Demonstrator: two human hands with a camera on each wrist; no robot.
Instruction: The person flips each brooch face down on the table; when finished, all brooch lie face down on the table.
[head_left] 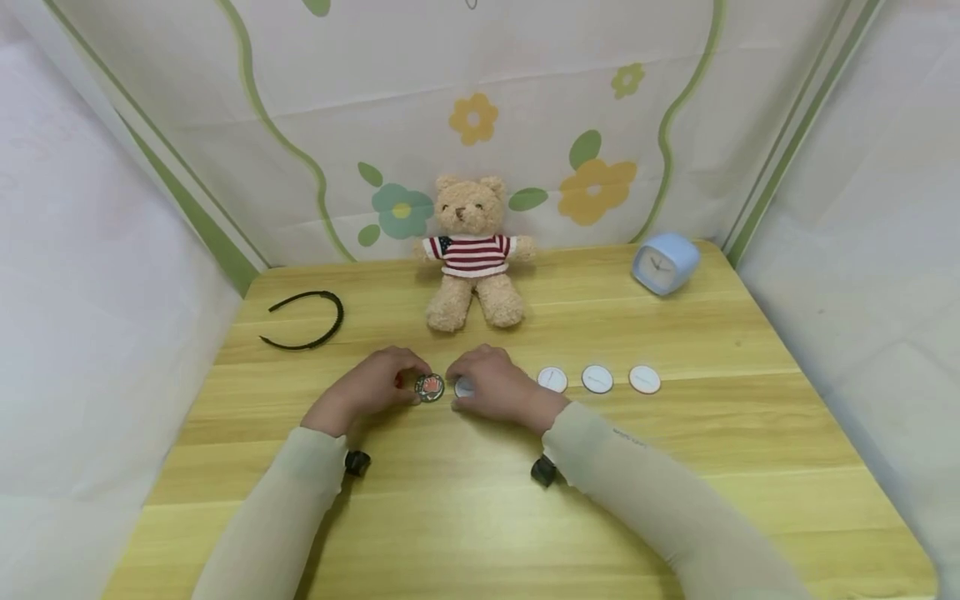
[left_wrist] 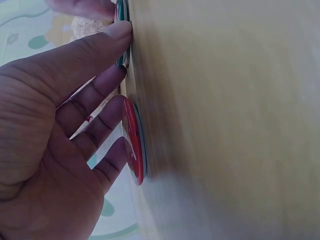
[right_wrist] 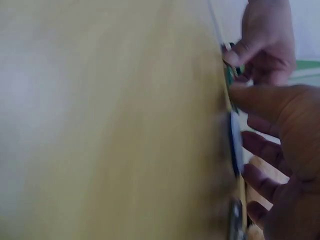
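My left hand pinches the edge of a round badge with a red and dark green picture face up, thumb at the near side. Below its other fingers stands a red-rimmed badge, seen edge-on in the left wrist view and hidden from above. Just to the right, my right hand curls thumb and fingers around a badge showing its white side, partly covered by the hand. A blue-edged badge lies by the right fingers in the right wrist view.
White-side-up badges continue the row to the right. Behind the hands a teddy bear in a striped shirt leans on the curtain. A black headband lies at the left, a light blue clock at the back right.
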